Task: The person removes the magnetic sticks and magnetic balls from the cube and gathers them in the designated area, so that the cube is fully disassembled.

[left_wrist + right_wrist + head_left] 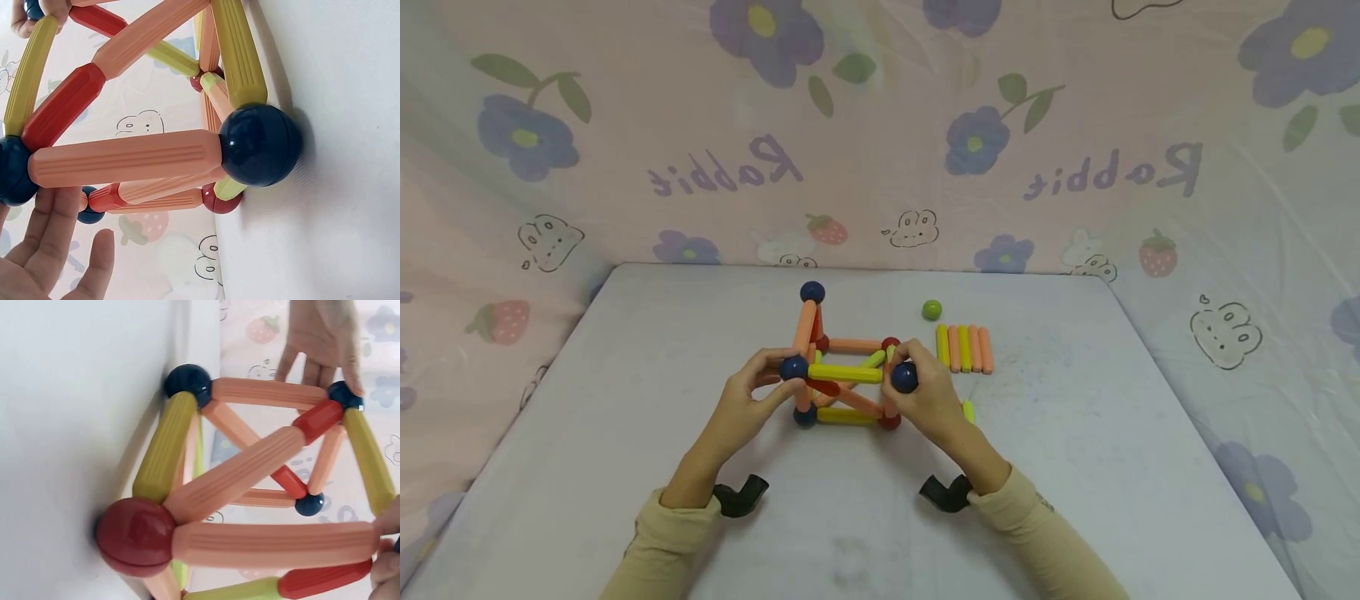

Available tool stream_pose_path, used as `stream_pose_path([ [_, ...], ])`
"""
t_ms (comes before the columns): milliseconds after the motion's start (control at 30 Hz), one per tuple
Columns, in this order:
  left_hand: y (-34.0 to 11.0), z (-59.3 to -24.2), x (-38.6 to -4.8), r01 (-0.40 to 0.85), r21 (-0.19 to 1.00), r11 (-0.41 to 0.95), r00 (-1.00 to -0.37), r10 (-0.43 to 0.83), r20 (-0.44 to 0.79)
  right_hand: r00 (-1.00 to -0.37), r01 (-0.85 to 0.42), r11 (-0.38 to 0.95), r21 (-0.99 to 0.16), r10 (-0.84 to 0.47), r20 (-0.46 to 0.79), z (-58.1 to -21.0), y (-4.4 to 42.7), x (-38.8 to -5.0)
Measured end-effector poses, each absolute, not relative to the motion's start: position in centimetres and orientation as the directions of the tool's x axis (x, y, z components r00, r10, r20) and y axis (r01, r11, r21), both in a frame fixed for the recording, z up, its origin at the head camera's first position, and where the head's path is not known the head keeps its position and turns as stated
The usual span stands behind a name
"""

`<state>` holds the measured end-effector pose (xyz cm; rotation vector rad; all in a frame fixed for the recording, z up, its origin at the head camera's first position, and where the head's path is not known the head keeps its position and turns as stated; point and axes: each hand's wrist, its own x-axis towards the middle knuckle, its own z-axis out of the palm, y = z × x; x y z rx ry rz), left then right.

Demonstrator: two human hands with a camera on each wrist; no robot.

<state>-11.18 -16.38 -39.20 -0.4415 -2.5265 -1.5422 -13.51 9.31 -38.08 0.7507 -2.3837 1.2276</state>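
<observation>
A frame of magnetic building sticks and balls stands on the table, with salmon, yellow, green and red rods between blue and red balls. My left hand pinches the blue ball at its upper front left corner. At the other end of the yellow stick, my right hand grips another blue ball with thumb and fingers. Below, a red ball and a blue ball form the lower front corners. One more blue ball tops the rear left. My right hand hides part of the rear right.
Right of the frame lies a row of several yellow and salmon sticks, with a green ball behind it. A yellow-green stick shows beside my right wrist. A patterned curtain rises behind the white table.
</observation>
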Motion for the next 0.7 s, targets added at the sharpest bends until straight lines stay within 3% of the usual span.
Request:
stream_pose_path([
  [167, -16.4, -39.2, -11.2, 0.312, 0.837, 0.449, -0.95, 0.166, 0.266, -0.841, -0.54, 0.419, -0.73, -0.23, 0.49, -37.7, 10.2, -13.4],
  [333, -16.4, -39.2, -11.2, 0.307, 0.835, 0.458, -0.952, 0.158, 0.263, -0.912, -0.406, 0.364, -0.838, -0.211, 0.351, -37.4, 11.7, -14.0],
  [467, -16.4, -39.2, -11.1, 0.304, 0.833, 0.462, -0.953, 0.157, 0.261, -0.943, -0.307, 0.344, -0.887, -0.232, 0.236, -37.5, 13.2, -15.6],
  [700, -16.4, -39.3, -11.2, 0.305, 0.835, 0.457, -0.952, 0.16, 0.26, -0.965, -0.212, 0.329, -0.92, -0.22, 0.143, -38.8, 16.3, -19.5],
])
